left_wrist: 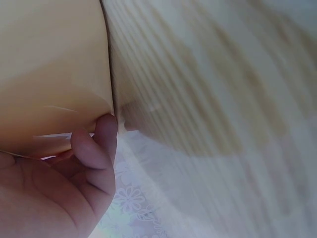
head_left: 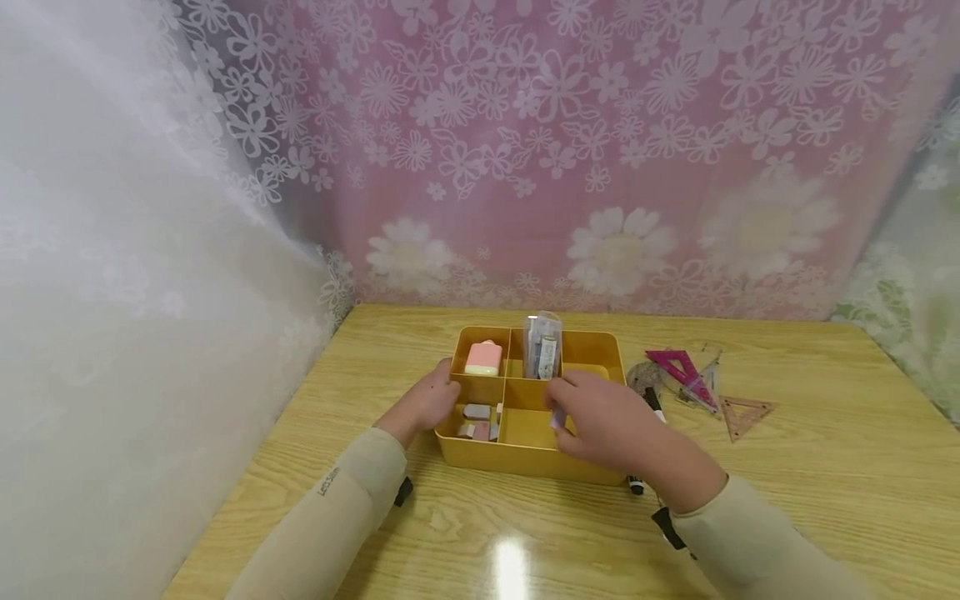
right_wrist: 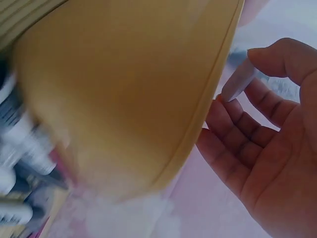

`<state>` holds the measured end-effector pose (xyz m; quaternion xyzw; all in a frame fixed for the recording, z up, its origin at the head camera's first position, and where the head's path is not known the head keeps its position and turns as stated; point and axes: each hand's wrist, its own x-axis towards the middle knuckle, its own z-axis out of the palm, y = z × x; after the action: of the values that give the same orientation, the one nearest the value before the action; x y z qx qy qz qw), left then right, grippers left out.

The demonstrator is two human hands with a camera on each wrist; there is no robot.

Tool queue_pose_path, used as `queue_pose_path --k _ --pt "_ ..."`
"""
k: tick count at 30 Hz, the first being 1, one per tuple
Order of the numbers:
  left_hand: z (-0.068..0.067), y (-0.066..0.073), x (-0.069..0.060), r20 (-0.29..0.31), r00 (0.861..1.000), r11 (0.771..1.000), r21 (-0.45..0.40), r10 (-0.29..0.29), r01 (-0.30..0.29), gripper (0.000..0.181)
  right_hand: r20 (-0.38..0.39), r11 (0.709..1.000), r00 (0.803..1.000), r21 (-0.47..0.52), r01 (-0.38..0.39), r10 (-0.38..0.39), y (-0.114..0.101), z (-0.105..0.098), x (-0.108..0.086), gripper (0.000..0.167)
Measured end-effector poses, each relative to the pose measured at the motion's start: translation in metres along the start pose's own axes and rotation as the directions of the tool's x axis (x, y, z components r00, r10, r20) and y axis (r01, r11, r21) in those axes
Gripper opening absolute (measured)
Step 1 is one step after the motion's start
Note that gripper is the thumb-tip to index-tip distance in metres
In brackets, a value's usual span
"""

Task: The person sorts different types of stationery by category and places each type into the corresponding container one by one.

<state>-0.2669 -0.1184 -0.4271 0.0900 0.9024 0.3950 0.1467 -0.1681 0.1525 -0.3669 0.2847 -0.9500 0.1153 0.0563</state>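
Observation:
A yellow divided storage box (head_left: 517,454) stands on the wooden table. At its left wall my left hand (head_left: 435,396) grips the side, and in the left wrist view the curled fingers (left_wrist: 91,153) lie against the box's edge. Over the front right compartment my right hand (head_left: 607,421) pinches a small lilac eraser (right_wrist: 239,80) between thumb and fingers. Several small erasers (head_left: 477,412) lie in the front left compartment. Behind them sits a pink and cream bottle-shaped item (head_left: 484,357). A clear pack (head_left: 542,346) with pale contents stands upright in the back middle compartment.
Right of the box lie a magenta set square (head_left: 686,375), an orange set square (head_left: 744,415) and other clear rulers. Black and white markers (head_left: 636,485) lie close along the box's right side. A floral curtain (head_left: 600,167) hangs behind the table.

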Motion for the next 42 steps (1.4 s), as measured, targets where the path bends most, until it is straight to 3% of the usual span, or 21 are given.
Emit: queue_pose_path --k 9,16,21,29,42 --pt "0.000 -0.001 0.001 -0.002 1.000 1.000 -0.006 0.001 -0.001 0.054 0.033 0.997 0.996 0.000 0.078 -0.078 -0.029 0.007 0.032 0.025" --pt "-0.001 -0.002 -0.001 -0.006 1.000 1.000 0.003 0.024 -0.024 0.051 0.018 0.996 0.996 -0.024 0.087 -0.087 -0.041 0.015 0.049 0.022" --pt "-0.002 -0.003 -0.002 -0.002 0.999 0.999 -0.004 0.035 -0.035 0.049 0.023 0.994 0.995 -0.053 0.099 -0.098 -0.048 0.019 0.057 0.030" --pt "-0.003 0.000 -0.003 0.000 0.999 0.999 0.011 0.033 -0.033 0.050 0.047 0.994 0.997 -0.082 0.073 -0.069 -0.046 0.019 0.058 0.041" --pt "-0.001 -0.001 0.000 -0.002 1.000 1.000 0.018 0.015 -0.015 0.051 0.059 0.996 0.997 -0.081 0.048 -0.044 -0.031 0.010 0.044 0.039"
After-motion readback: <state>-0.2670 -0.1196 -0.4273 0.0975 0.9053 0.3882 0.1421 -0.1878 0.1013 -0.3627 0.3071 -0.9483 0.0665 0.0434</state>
